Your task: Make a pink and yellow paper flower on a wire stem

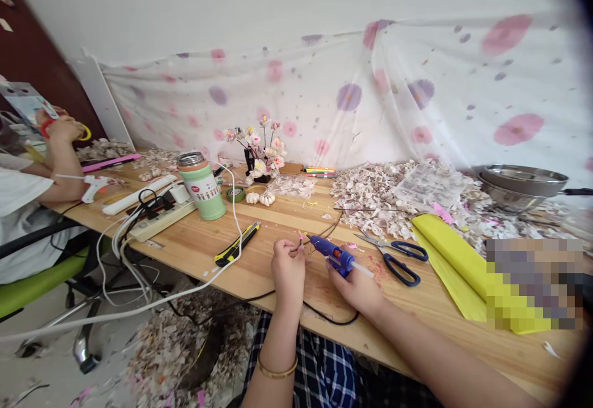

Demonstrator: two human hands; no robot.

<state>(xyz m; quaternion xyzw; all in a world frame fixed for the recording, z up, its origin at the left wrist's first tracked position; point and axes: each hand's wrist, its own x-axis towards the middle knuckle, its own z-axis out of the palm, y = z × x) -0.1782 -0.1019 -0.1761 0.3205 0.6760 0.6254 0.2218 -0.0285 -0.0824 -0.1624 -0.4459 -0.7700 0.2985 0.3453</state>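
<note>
My right hand (359,287) is wrapped round a blue hot glue gun (334,256), with a clear glue stick poking from its rear. Its nozzle points left, close to my left hand (290,266). The left fingers are closed in a pinch on a small stem (301,238) with a pink and yellow tip. Whether the nozzle touches the stem I cannot tell. Right of the glue gun lie scissors (393,253) with dark blue handles, blades apart. To the left rests a yellow and black utility knife (237,244).
A green thermos (204,188) stands beside a power strip (160,219); a white cable (185,292) crosses the front edge. Behind are artificial flowers (264,154), garlic bulbs (266,198) and a heap of dry skins (370,191). Yellow paper (456,266) lies right. A co-worker's hand (65,128) holds yellow-handled scissors.
</note>
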